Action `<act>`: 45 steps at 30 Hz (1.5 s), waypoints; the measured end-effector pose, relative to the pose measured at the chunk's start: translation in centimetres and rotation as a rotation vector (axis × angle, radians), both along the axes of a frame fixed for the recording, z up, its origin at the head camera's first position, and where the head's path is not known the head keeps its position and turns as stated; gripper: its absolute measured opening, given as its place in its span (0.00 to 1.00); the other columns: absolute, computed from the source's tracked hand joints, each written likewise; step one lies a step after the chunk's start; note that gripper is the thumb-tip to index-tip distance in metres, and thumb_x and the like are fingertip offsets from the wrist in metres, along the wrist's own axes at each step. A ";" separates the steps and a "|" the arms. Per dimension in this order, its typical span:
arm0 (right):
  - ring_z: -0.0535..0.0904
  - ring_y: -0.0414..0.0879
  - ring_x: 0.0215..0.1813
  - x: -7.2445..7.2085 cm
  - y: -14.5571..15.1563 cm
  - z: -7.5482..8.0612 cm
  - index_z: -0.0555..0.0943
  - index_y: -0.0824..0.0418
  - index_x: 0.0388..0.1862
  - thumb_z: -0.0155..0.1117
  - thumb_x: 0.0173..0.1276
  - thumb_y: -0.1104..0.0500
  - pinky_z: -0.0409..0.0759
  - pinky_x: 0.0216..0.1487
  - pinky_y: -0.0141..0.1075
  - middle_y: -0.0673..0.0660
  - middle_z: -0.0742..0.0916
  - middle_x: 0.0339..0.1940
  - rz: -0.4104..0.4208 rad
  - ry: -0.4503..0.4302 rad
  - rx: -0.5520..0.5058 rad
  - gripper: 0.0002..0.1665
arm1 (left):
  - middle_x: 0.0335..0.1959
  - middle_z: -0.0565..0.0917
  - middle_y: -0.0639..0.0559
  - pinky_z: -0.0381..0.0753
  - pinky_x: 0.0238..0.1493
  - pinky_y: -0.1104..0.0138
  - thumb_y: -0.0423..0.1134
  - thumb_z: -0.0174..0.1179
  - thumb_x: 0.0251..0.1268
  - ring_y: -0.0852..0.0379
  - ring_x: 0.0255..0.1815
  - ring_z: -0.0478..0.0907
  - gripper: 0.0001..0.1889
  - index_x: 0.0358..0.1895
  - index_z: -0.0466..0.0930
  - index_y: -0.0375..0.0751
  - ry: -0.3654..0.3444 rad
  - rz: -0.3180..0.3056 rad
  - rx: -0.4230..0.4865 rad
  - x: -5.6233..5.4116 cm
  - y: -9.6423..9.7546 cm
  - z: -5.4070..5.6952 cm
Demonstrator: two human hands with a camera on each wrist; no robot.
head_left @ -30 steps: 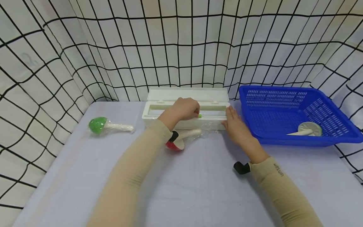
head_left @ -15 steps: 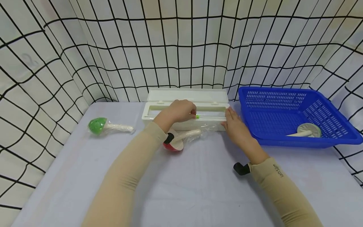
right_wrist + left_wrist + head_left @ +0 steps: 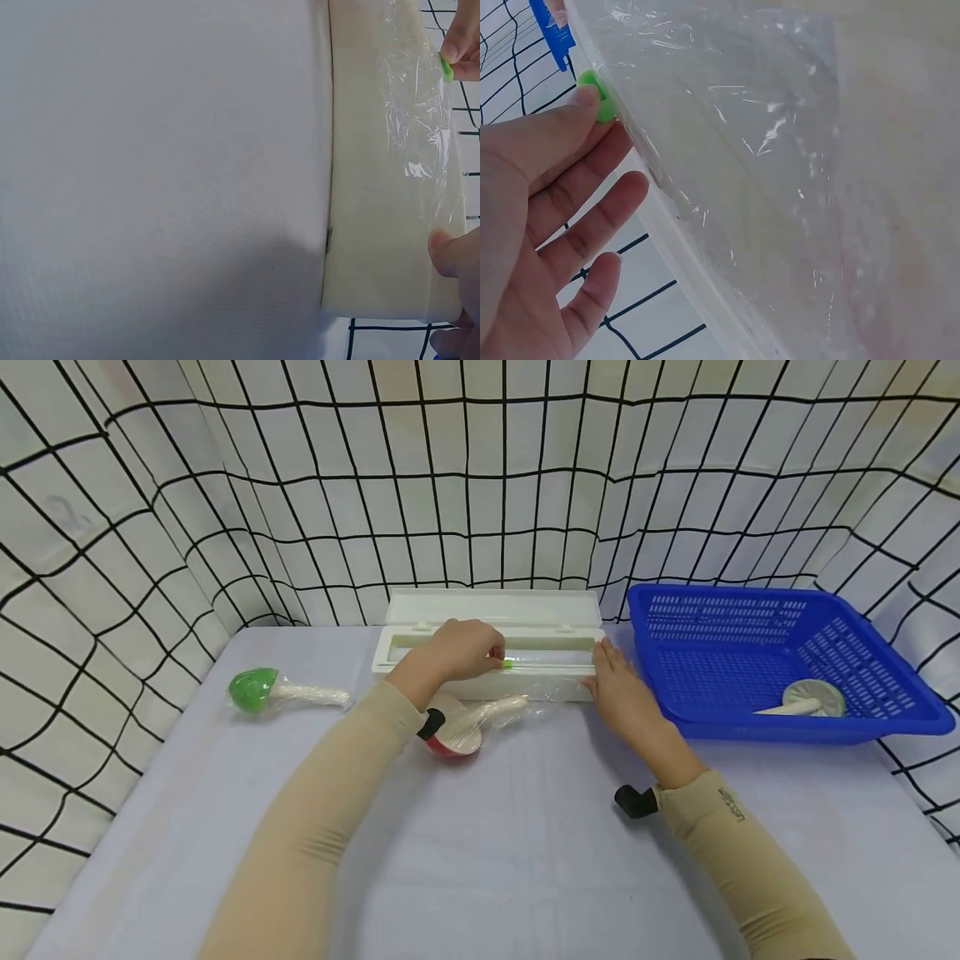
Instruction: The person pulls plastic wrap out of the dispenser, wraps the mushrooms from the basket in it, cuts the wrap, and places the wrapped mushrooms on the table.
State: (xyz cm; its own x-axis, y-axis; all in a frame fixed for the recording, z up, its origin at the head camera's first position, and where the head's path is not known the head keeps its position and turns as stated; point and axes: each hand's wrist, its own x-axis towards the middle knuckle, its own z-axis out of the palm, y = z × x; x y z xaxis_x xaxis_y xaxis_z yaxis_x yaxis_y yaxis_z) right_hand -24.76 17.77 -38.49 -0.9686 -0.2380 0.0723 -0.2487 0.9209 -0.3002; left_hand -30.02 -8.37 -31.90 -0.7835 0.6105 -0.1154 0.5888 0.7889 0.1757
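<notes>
A long white cling film dispenser (image 3: 555,632) stands at the back of the table with its lid (image 3: 495,607) raised. My left hand (image 3: 461,652) pinches the small green slide cutter (image 3: 596,94) between thumb and index finger on the dispenser's front rail; its other fingers are loosely bent. Clear cling film (image 3: 727,165) hangs wrinkled over the front. My right hand (image 3: 626,697) rests against the right end, fingers straight along it and thumb (image 3: 444,251) touching the front face. Just before the dispenser lies a red-and-white ladle (image 3: 459,739) wrapped in film, partly hidden by my left wrist.
At the left lies a green ladle (image 3: 255,690) with a film-wrapped white handle. A blue plastic basket (image 3: 750,727) stands at the right and holds another ladle (image 3: 813,699). Black netting (image 3: 480,477) over white cloth surrounds the back and sides of the table.
My left hand has slid the green cutter leftward along the rail. My right hand has stayed at the dispenser's right end. The red ladle has shifted slightly left.
</notes>
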 end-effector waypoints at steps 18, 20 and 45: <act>0.54 0.70 0.79 0.1 -0.2 -0.1 0.53 0.78 0.79 0.49 0.84 0.58 0.54 0.76 0.60 0.74 0.58 0.80 -0.001 0.032 0.006 0.35 | 0.50 0.87 0.50 0.76 0.58 0.49 0.39 0.61 0.76 0.50 0.52 0.82 0.09 0.51 0.87 0.42 -0.031 -0.006 -0.009 0.4 -1.2 0.4; 0.54 0.70 0.79 0.1 -0.4 0.0 0.53 0.77 0.79 0.48 0.84 0.58 0.53 0.76 0.60 0.74 0.57 0.80 0.002 0.018 -0.001 0.35 | 0.57 0.85 0.48 0.75 0.63 0.50 0.35 0.58 0.77 0.48 0.59 0.80 0.12 0.57 0.86 0.42 -0.110 0.011 -0.001 0.7 -1.9 0.9; 0.56 0.70 0.79 -0.1 0.0 -0.3 0.55 0.78 0.78 0.51 0.83 0.59 0.56 0.76 0.60 0.74 0.60 0.79 -0.020 0.051 0.035 0.35 | 0.41 0.88 0.50 0.81 0.48 0.56 0.39 0.68 0.70 0.52 0.42 0.83 0.07 0.44 0.88 0.39 0.008 -0.001 -0.069 0.7 1.6 1.2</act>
State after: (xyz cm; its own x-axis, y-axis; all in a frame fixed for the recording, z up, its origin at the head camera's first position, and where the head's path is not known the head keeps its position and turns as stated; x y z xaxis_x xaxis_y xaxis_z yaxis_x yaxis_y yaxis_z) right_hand -24.87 17.73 -38.78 -0.9684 -0.2223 0.1132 -0.2446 0.9355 -0.2550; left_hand -29.36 -6.81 -30.67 -0.7841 0.6021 -0.1507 0.5908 0.7984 0.1161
